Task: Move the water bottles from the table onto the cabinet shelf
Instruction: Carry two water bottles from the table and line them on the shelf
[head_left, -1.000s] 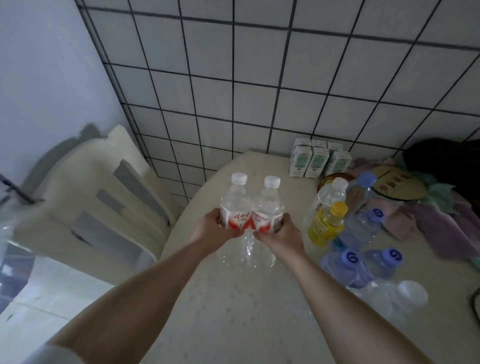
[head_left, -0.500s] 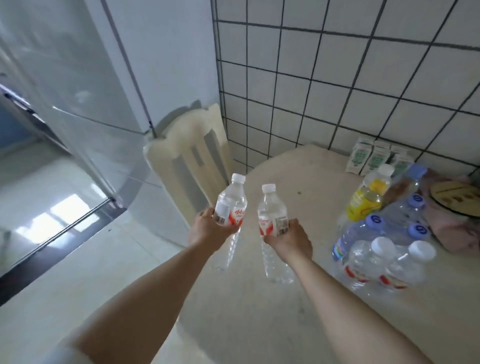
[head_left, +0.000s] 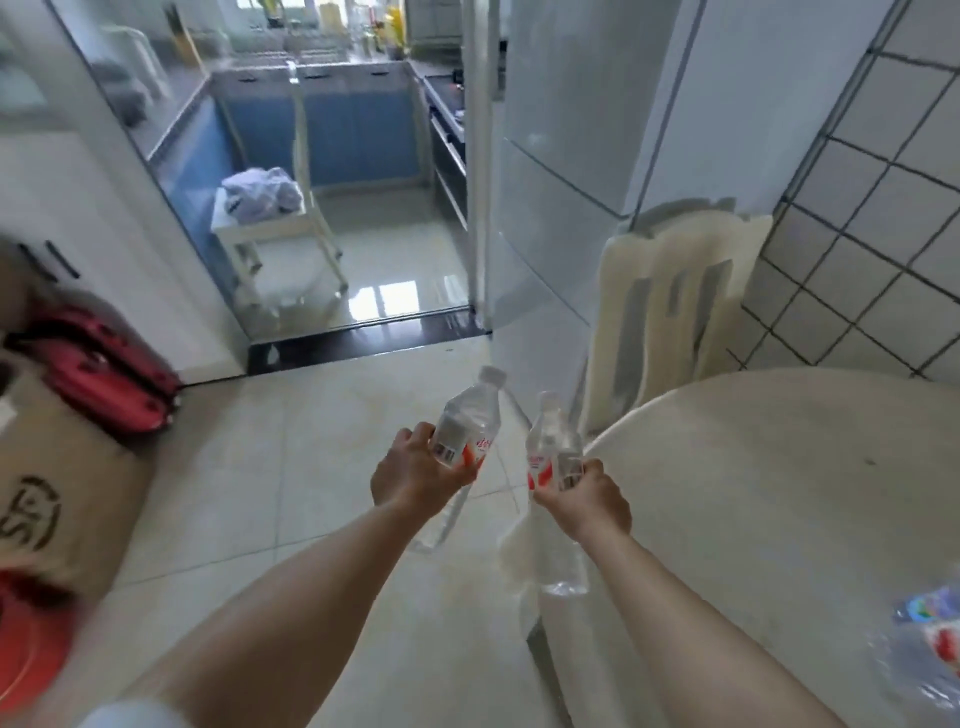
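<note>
My left hand (head_left: 415, 470) grips a clear water bottle (head_left: 467, 421) with a red-and-white label, tilted to the right over the tiled floor. My right hand (head_left: 584, 496) grips a second bottle (head_left: 550, 447) of the same kind, held upright just past the left edge of the round beige table (head_left: 779, 493). The two bottles are apart. More bottles (head_left: 935, 639) lie blurred at the table's lower right edge. No cabinet shelf shows clearly in this view.
A cream chair (head_left: 670, 312) stands against the grey fridge (head_left: 566, 171) by the tiled wall. A cardboard box (head_left: 57, 493) and a red suitcase (head_left: 104, 374) sit at the left. A glass door opens onto a kitchen with a white stool (head_left: 280, 234).
The view has swung left, away from the table toward the floor and kitchen door. Both hands carried their bottles off the table, and the bottles have drawn apart.
</note>
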